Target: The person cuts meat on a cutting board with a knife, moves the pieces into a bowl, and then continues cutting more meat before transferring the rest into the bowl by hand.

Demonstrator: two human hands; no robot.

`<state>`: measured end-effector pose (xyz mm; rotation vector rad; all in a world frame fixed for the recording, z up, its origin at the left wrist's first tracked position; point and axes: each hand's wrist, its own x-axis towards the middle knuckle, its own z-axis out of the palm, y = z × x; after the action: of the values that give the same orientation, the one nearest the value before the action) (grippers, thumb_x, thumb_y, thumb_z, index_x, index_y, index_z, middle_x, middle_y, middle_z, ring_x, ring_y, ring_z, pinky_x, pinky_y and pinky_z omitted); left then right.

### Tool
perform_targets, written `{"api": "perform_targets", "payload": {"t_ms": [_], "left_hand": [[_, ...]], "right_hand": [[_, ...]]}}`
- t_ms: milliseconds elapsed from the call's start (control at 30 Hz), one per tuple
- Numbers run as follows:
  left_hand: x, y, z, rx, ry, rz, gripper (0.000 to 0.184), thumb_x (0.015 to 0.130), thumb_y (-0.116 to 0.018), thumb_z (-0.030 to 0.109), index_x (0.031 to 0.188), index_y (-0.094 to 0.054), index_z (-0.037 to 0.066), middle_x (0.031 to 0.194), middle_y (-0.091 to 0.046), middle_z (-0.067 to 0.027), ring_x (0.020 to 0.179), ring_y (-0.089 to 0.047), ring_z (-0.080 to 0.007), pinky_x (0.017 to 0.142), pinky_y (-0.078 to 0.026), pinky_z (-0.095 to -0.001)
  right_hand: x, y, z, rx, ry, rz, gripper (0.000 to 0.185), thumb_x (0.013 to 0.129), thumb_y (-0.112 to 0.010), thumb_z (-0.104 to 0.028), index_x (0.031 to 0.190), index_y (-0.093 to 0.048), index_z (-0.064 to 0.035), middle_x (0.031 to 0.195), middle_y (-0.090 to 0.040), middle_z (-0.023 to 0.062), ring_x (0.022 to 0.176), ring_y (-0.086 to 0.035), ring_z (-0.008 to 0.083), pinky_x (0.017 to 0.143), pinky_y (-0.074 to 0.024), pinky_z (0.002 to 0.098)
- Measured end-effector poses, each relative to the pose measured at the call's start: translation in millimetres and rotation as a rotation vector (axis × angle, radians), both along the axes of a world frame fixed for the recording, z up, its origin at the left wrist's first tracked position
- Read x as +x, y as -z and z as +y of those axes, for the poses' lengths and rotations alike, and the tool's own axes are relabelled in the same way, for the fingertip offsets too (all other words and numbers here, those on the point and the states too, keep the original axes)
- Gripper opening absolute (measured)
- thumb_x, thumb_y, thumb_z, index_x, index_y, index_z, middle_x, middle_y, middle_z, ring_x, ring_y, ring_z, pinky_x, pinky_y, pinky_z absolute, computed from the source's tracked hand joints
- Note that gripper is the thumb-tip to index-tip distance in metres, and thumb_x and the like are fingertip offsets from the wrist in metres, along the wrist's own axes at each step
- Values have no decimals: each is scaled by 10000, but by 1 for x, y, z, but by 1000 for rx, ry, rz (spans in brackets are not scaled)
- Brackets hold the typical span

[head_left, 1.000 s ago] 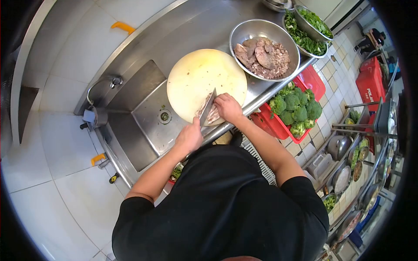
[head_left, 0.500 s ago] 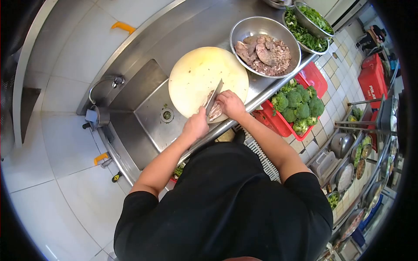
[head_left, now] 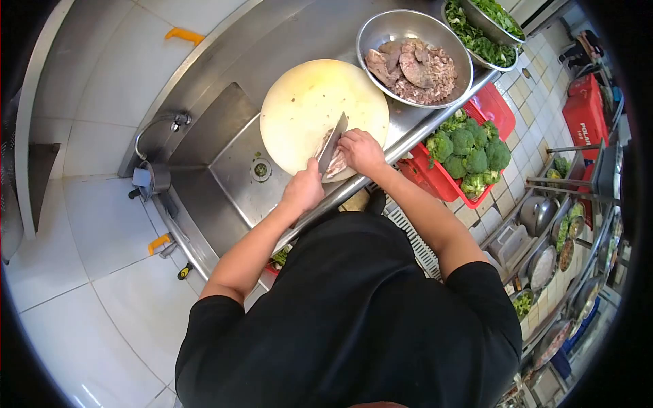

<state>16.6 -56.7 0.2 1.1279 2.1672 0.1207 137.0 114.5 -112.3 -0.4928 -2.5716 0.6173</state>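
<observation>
My left hand is wrapped round the handle of a kitchen knife, its blade pointing up and away across the board. Close on the right of the blade, my right hand presses a piece of meat down with bent fingertips. Some cut meat shows along the blade's left side. Both hands are over the near edge of a round, pale cutting board, which has small scraps on it. Beyond the board stands a steel bowl holding chopped meat and larger brownish pieces.
The board overlaps a steel sink with a faucet at left. Right of the counter, a red crate holds broccoli. Bowls of leafy greens stand at the far right. Shelves with pans line the right side.
The view has shifted slightly, so the board and bowl appear higher. Both hands keep their holds on the knife and meat, with the blade still against the meat.
</observation>
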Motion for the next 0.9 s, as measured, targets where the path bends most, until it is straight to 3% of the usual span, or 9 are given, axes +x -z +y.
{"api": "perform_targets", "payload": {"t_ms": [133, 267, 333, 467, 567, 667, 767, 900], "left_hand": [[8, 2, -33, -90, -43, 13, 309, 1020, -525, 178, 1238, -441, -25, 889, -682, -363, 901, -686, -536, 824, -533, -604], [-4, 20, -10, 96, -29, 16, 267, 1026, -536, 173, 1201, -451, -10, 872, -671, -365, 846, -667, -558, 781, -513, -633], [-12, 2, 0, 49, 9, 37, 278, 1025, -528, 187, 1218, -466, -4, 879, -676, -361, 884, -678, -539, 815, -517, -623], [-7, -26, -6, 26, 27, 67, 276, 1024, -519, 201, 1227, -490, 17, 894, -684, -350, 914, -686, -525, 837, -523, -616], [-1, -41, -14, -83, 64, 60, 293, 1015, -523, 202, 1246, -483, 26, 908, -692, -340, 899, -690, -521, 828, -530, -614], [1, -20, -28, -136, 97, 99, 317, 1002, -534, 198, 1256, -473, 19, 914, -697, -328, 877, -692, -519, 809, -537, -611], [6, 17, -21, -8, 65, 75, 312, 991, -541, 180, 1248, -470, 18, 908, -696, -330, 862, -693, -518, 790, -540, -609], [-2, -2, -11, 4, 62, 44, 311, 996, -542, 174, 1257, -466, 24, 904, -695, -332, 874, -692, -520, 812, -527, -622]], "right_hand": [[2, -5, -4, -34, 21, 37, 111, 881, -657, -156, 921, -728, -80, 969, -687, 63, 980, -642, 270, 887, -523, 405], [5, -10, -3, -111, 2, 10, 108, 876, -664, -148, 918, -727, -70, 975, -686, 84, 991, -638, 296, 897, -527, 422], [14, -32, -4, -184, -42, -31, 140, 873, -667, -138, 972, -700, -45, 1015, -658, 117, 1007, -626, 327, 914, -524, 430], [26, -32, -40, -75, -160, -202, 243, 864, -661, -123, 1094, -641, -47, 1122, -606, 110, 1077, -597, 305, 960, -509, 406], [23, -28, -40, -84, -162, -199, 220, 847, -653, -104, 1061, -641, -53, 1099, -611, 100, 1101, -595, 292, 975, -503, 403], [23, -21, -34, -80, -211, -199, 238, 826, -647, -93, 1062, -642, -61, 1099, -613, 93, 1111, -596, 285, 978, -502, 404], [23, -21, -28, -28, -220, -244, 273, 810, -649, -94, 1082, -658, -80, 1106, -618, 82, 1115, -595, 274, 987, -497, 400], [27, -31, -17, 5, -217, -278, 285, 814, -645, -109, 1095, -695, -105, 1142, -633, 48, 1132, -594, 257, 1017, -479, 396]]}}
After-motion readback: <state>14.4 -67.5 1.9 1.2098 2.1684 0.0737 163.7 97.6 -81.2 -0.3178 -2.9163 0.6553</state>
